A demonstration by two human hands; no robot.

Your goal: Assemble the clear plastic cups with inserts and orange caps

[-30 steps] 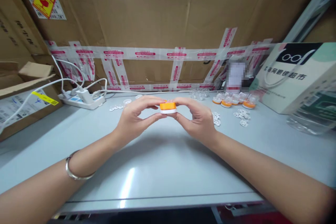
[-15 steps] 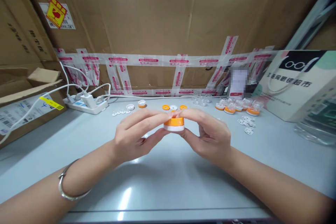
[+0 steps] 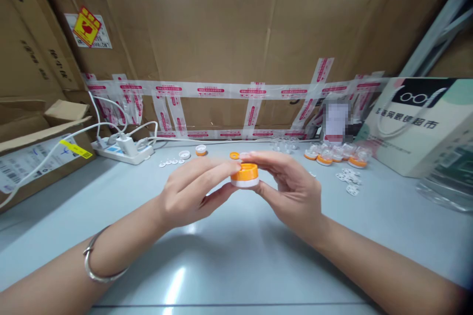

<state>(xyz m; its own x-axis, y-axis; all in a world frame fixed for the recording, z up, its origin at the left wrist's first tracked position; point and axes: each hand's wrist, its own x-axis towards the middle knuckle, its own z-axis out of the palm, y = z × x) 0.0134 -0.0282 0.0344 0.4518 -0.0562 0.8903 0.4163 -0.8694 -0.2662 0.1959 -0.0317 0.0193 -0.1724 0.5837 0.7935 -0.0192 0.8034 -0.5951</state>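
Cardboard (image 3: pixel 207 34) backs a grey tabletop (image 3: pixel 221 261): left hand (image 3: pixel 199 188), clamped on a round orange-and-white piece (image 3: pixel 245 177) at its three o'clock, width running nine-to-three, equally near both; right hand (image 3: pixel 293 192), gripping the opposite side; clear, orange-based pieces (image 3: pixel 337 153) beyond, toward two o'clock.

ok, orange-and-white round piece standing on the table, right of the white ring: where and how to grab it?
I'd bring the grip down from above and pinch the orange-and-white round piece by its outer side wall, front and back. It stands flat, white part up, and the white ring sits close on its left.
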